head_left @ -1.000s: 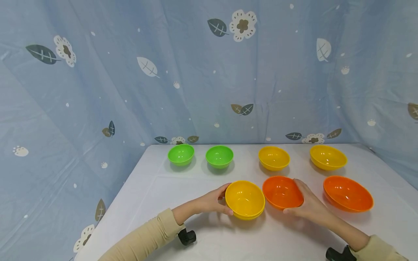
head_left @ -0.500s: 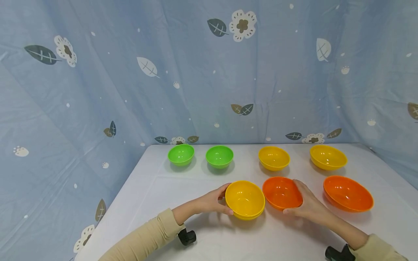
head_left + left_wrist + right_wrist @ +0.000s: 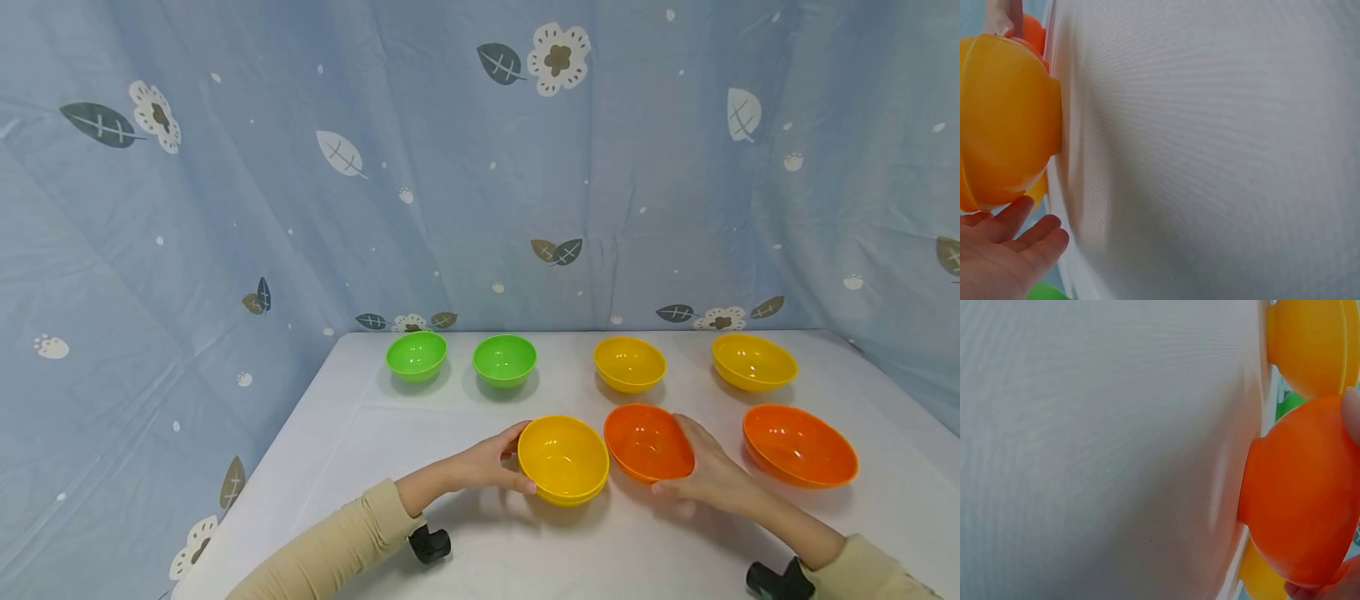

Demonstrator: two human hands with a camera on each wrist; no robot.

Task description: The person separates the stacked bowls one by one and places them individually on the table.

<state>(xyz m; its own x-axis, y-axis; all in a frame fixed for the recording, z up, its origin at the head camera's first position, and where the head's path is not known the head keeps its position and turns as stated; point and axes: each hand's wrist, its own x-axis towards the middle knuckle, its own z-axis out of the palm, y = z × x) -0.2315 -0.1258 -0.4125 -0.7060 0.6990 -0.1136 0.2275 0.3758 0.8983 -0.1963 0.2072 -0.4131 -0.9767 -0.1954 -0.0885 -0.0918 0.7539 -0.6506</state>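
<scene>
Two nested yellow bowls (image 3: 562, 457) stand upright on the table in the head view. My left hand (image 3: 491, 460) holds their left side, thumb in front and fingers behind; in the left wrist view its fingers (image 3: 1013, 219) touch the yellow wall. Just right of the stack sits an orange bowl (image 3: 647, 442), its rim close to the yellow one. My right hand (image 3: 708, 475) grips the right side of that orange bowl between thumb and fingers. The right wrist view has the orange bowl's underside (image 3: 1304, 494) near the cloth, with the thumb partly out of frame.
Along the back stand two green bowls (image 3: 416, 357) and two yellow bowls (image 3: 628, 364). A larger orange bowl (image 3: 799, 447) lies right of my right hand. White cloth covers the table (image 3: 375, 450); a blue patterned curtain (image 3: 450, 167) hangs behind it.
</scene>
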